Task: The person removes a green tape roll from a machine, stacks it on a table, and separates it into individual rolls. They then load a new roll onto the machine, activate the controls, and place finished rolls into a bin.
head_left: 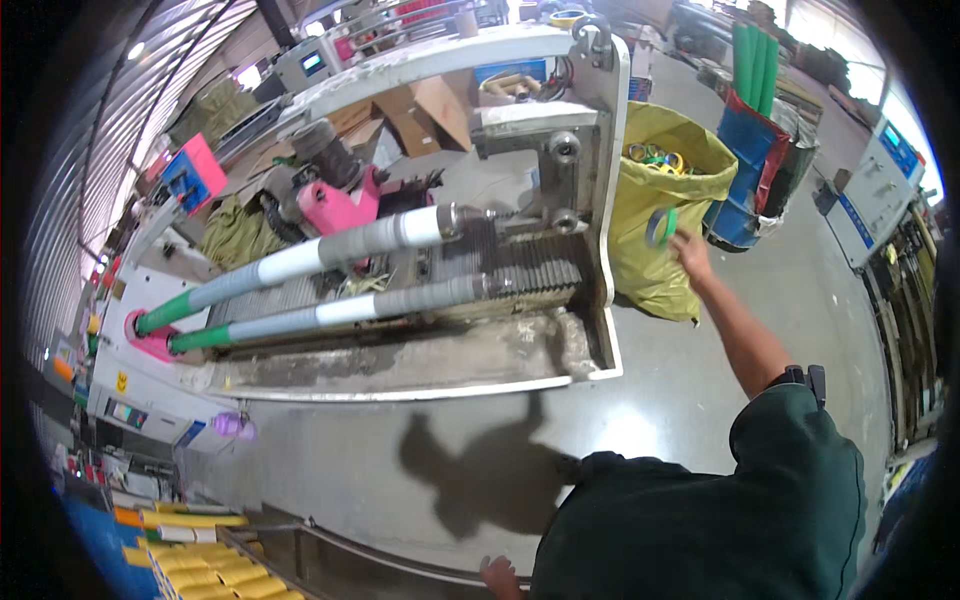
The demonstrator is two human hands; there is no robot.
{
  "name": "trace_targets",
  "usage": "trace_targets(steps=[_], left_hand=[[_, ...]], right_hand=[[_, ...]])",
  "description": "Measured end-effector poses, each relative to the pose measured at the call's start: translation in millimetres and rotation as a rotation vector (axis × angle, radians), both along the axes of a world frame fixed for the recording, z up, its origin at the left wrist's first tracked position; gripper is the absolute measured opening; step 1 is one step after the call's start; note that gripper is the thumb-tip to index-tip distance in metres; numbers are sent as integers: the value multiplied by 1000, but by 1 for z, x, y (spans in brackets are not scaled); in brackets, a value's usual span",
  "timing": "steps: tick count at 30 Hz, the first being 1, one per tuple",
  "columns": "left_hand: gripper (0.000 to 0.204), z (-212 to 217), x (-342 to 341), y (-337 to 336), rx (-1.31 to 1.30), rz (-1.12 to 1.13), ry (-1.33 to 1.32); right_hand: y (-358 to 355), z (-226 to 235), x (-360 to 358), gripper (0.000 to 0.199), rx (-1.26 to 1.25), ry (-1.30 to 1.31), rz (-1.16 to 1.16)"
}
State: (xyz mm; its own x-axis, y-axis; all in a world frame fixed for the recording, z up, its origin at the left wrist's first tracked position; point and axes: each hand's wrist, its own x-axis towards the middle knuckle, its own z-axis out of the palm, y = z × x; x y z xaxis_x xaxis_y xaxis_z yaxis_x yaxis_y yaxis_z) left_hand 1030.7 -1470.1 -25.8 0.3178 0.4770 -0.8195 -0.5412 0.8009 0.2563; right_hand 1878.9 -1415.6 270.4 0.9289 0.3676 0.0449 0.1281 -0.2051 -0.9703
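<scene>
My right arm reaches out to the right, and its hand grips a ring with a green rim that looks like a roll of tape. This roll hangs in front of a big yellow woven sack, whose mouth holds several more colourful rolls. Low in the view, my left hand is partly cut off by the lower edge; its fingers look loosely apart with nothing visible in them. It is beside a dark metal rail; whether it touches the rail, I cannot tell.
A long machine with a white frame carries two rollers in white, grey and green. Blue drums with green tubes stand behind the sack. A control cabinet is at far right. Yellow tubes lie at lower left.
</scene>
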Motion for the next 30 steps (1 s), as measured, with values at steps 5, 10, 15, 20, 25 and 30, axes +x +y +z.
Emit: trace_targets(steps=[5, 10, 15, 20, 25, 30], left_hand=[[36, 51, 91, 70, 375, -128, 616], [53, 65, 48, 118, 222, -33, 535], [25, -35, -68, 125, 311, 154, 323], [18, -18, -142, 210, 336, -275, 542], [26, 30, -156, 357, 208, 235, 748], [50, 97, -170, 570, 301, 325, 751]], right_hand=[[36, 21, 16, 32, 44, -119, 183], [202, -25, -202, 32, -254, -236, 800], [365, 41, -362, 49, -109, -734, 1098], [521, 101, -413, 65, -66, -1010, 867], [653, 118, -410, 82, -566, -1176, 657], [728, 135, -451, 94, -678, -1113, 782]])
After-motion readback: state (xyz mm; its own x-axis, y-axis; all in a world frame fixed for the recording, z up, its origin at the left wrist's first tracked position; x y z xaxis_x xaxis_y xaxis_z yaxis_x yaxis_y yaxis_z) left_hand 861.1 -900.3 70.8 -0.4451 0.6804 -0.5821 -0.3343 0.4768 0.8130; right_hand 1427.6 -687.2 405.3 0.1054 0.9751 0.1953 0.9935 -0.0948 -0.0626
